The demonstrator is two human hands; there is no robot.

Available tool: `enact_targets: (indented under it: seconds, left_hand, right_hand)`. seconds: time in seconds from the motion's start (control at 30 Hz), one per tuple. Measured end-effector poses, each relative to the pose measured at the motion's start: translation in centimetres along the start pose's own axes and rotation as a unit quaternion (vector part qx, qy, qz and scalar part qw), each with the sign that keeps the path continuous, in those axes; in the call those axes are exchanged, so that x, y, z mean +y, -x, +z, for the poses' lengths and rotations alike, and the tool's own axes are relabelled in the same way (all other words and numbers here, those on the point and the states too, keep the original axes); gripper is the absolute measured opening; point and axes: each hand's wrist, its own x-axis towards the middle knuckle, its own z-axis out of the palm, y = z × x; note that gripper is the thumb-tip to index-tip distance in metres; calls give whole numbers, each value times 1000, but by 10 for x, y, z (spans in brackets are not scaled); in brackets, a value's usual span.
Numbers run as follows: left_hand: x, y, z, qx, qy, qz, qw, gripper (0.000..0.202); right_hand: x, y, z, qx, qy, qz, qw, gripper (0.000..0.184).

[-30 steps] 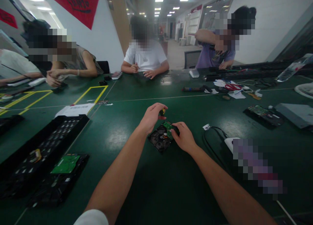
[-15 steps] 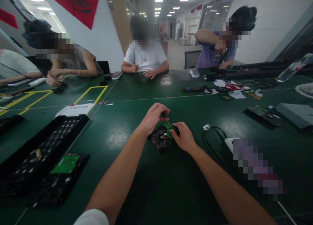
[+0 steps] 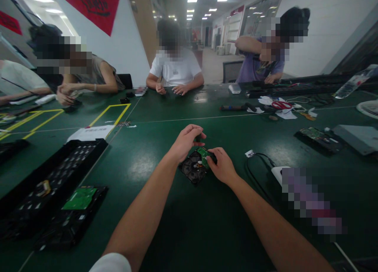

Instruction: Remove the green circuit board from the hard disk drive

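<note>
A hard drive (image 3: 191,170) lies on the green table between my hands, its dark underside and green circuit board facing up. My right hand (image 3: 222,165) grips its right edge, with the thumb over the board and the fingers along the side. Just above the drive's far end is my left hand (image 3: 189,140), fingers bent toward the thumb. Something small and dark shows between those fingers, too unclear to name.
At left lie a long black tray (image 3: 63,167) and another hard drive (image 3: 76,209). A cable (image 3: 251,173) and a white-ended power strip (image 3: 277,173) are at right, near another drive (image 3: 319,140) and a grey box (image 3: 356,138). Several people sit across the table.
My left fingers have shifted very slightly above the drive. My right hand and the drive stay in place. Across the table, a person in white has moved one hand a little.
</note>
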Motion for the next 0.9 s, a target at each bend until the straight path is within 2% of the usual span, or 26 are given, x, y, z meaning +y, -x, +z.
enact_targets:
  seconds: [0.23,0.43,0.73,0.9]
  left_hand:
    - [1,2,2,1,3,-2,1000,15]
    - [2,1,1,-9,-26,26,999,19]
    - [-1,0,-1,17,16,3,1000,14]
    - [0,0,0,2,7,8,1000,17]
  right_hand:
    - [1,0,1,-3,-1,-2,1000,28]
    - [2,0,1,-4,0,-3,1000,28]
    - [0,0,0,-5,4,3,1000,27]
    - [2,-1,2,-2,-6,2,1000,27]
